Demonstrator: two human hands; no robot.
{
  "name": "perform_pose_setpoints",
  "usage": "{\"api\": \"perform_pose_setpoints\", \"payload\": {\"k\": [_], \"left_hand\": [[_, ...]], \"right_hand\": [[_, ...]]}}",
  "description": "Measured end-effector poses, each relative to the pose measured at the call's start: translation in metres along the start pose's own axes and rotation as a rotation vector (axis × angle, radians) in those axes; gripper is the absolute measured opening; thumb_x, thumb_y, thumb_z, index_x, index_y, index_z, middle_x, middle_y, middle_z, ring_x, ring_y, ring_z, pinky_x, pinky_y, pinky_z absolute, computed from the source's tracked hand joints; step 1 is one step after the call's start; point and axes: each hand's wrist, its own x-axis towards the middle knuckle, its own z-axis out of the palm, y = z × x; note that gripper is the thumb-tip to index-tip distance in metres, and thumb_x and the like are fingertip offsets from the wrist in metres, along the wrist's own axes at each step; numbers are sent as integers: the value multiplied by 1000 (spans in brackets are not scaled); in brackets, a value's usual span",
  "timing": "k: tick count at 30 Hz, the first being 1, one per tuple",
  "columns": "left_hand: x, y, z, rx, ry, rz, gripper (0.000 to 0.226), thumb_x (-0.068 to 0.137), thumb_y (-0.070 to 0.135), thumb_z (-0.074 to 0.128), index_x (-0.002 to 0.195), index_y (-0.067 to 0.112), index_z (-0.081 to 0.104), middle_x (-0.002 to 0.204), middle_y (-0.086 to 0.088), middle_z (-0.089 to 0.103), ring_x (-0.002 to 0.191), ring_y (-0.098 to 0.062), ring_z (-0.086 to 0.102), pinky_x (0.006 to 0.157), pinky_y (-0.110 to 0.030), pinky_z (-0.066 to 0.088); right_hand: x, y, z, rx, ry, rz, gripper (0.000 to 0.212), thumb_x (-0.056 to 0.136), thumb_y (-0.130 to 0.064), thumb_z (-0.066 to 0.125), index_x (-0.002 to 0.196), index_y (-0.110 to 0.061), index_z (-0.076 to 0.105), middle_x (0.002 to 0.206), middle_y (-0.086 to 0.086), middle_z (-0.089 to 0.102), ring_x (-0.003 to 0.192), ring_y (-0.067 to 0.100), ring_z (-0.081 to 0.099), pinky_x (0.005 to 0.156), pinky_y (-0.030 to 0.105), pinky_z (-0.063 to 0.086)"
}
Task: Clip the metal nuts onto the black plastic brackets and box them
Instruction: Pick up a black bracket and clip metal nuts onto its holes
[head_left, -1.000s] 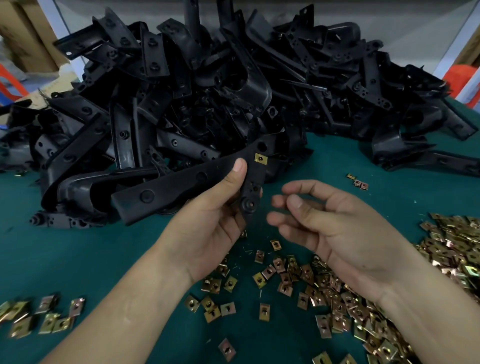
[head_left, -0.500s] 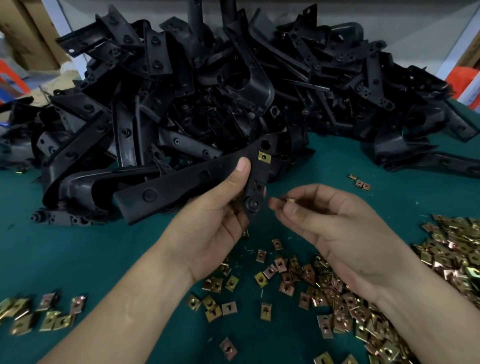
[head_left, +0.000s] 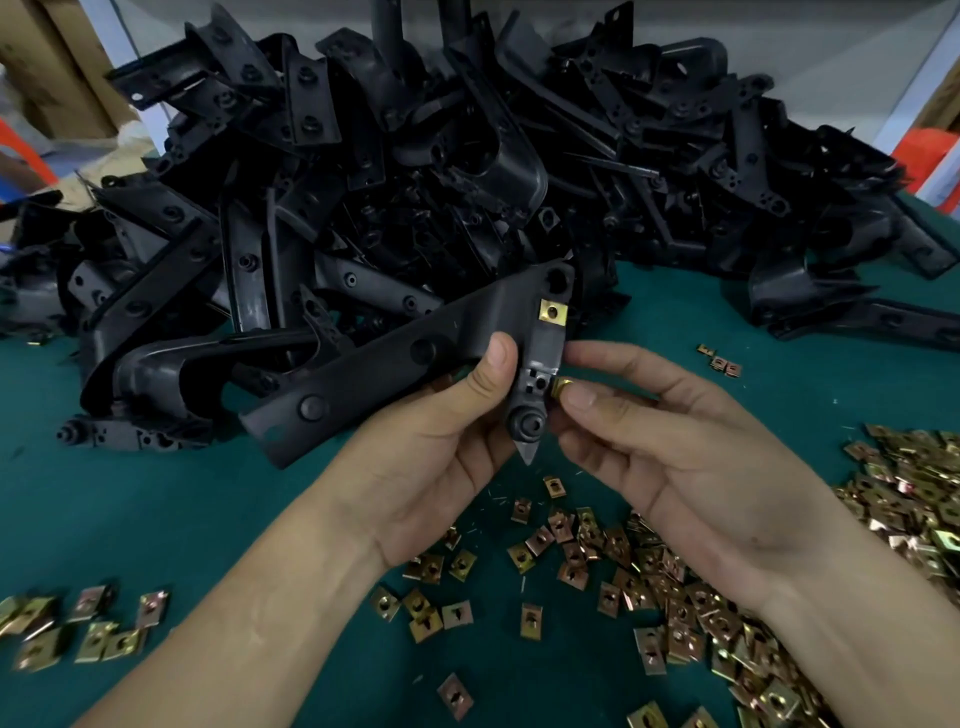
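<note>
The left hand grips the bracket above the table. The right hand pinches a nut against its edge. A tilted nut may jam, or slip into the loose nuts below.

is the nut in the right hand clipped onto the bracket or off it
Off: the right hand pinches the nut at the bracket's edge, not slid over it; another nut sits clipped higher up.

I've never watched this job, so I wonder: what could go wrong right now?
The nut is only pinched by the right hand at the edge of the bracket; it might slip into the loose nuts below. It could also go on crooked, since the left hand grips the bracket near one end only.
</note>
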Motion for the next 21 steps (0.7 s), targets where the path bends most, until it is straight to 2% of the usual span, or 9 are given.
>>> {"api": "perform_pose_setpoints", "payload": {"k": [3,8,12,16,21], "left_hand": [[0,-1,1,2,-2,-11,51,80,34,73,123,6,72,128,-15,70,115,-23,69,86,-26,58],[1,-3,2,-37,7,-23,52,80,37,78,119,4,73,126,-16,71,111,-23,71,88,-28,59],[1,-4,0,-11,-20,-4,48,83,36,74,119,6,73,126,-16,70,113,-24,70,93,-30,58],[2,-5,0,-42,-16,-11,50,80,37,75,119,7,74,125,-17,71,109,-23,72,89,-29,58],[0,-6,0,-23,-20,-5,48,84,35,72,121,5,72,128,-17,70,113,-23,70,88,-27,58]], "right_hand": [[-1,1,2,-13,5,-10,48,67,-15,80,113,-6,72,106,16,76,88,18,72,75,23,58],[-1,3,5,29,18,-21,36,71,-11,74,107,-5,72,103,17,76,81,15,72,69,21,58],[-2,3,7,17,36,-30,40,71,-13,74,109,-4,70,104,17,76,83,17,72,68,20,57],[-2,4,7,55,31,-31,38,73,-10,72,110,-4,69,102,17,76,81,16,72,67,21,58],[-2,4,6,-10,27,-51,38,70,-14,76,106,-5,70,102,17,76,83,17,71,70,21,58]]}}
